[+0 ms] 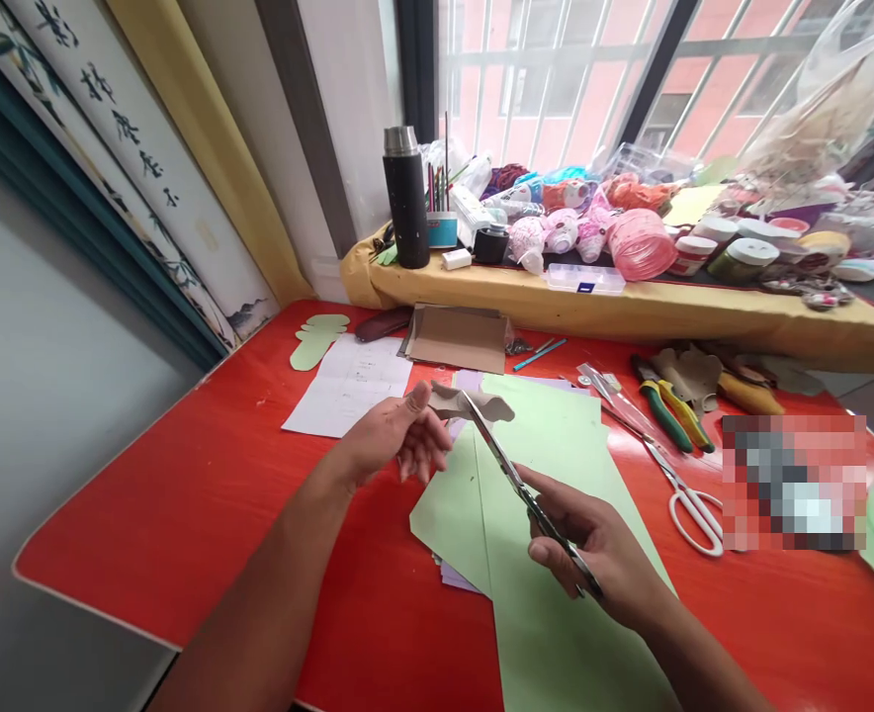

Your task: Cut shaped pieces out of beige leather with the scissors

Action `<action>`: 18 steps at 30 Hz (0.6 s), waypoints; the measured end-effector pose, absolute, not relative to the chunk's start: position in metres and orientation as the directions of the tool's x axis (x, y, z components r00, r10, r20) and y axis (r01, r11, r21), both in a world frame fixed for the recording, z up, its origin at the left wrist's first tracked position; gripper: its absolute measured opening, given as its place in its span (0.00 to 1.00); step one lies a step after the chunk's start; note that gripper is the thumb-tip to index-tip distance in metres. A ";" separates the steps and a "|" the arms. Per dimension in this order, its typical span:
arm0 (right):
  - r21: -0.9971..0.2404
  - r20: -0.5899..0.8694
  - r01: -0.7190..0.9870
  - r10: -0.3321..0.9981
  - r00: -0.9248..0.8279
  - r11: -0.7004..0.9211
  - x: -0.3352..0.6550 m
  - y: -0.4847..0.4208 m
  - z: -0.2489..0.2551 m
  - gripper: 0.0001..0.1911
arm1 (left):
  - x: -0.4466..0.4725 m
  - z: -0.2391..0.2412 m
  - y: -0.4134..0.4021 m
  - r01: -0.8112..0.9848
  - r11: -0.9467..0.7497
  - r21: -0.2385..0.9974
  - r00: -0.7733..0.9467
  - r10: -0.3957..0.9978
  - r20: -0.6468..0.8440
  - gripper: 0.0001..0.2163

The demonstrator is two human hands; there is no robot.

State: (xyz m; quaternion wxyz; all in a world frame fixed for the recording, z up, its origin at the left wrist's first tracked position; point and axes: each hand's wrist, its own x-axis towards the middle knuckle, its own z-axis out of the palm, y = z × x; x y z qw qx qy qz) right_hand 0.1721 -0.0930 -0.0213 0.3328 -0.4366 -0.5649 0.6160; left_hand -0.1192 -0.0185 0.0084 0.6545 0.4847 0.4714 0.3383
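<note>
- The left hand (411,435) is pinching the left end of a brown piece (496,406) between thumb and fingers, apparently to keep the rest of it free for the blades.
- The right hand (604,544) is grasping the handles of the scissors (509,468), pointing them away from the body and toward the left, so the tips are meeting the piece at an easy angle.
- The brown piece is hanging in the air between the hands, above the far part of the green sheet (556,445); being off the table (207,494) probably gives the lower blade room.
- It is looking thin, dull and greyish brown, with a wavy outline and a rounded right end; its material is hard to tell.
- Just beyond, a stack of brown card (456,341) is lying near the back edge, likely out of the way, with the white paper (359,381) and green cutouts (314,346) to its left.
- To the right, white-handled scissors (679,485) and pliers (660,410) are resting within seeming reach of the right hand.
- Farther back, the window ledge (496,282) is carrying a flask (405,203) and many small supplies, which is leaving more working room below.
</note>
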 end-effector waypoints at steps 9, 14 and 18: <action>-0.988 -0.153 0.044 0.902 -0.404 -0.148 0.173 -0.091 -0.028 0.46 | -0.118 0.025 -0.027 0.138 -0.062 0.988 -0.068 0.995 0.072 0.26; -0.990 -0.141 0.049 0.921 -0.364 -0.132 0.174 -0.091 -0.033 0.45 | -0.105 0.012 -0.030 0.351 0.166 0.922 0.294 0.915 -0.277 0.24; -0.990 -0.142 0.052 0.914 -0.381 -0.132 0.174 -0.092 -0.035 0.45 | -0.095 -0.001 -0.019 0.007 0.213 0.977 0.156 0.965 -0.211 0.22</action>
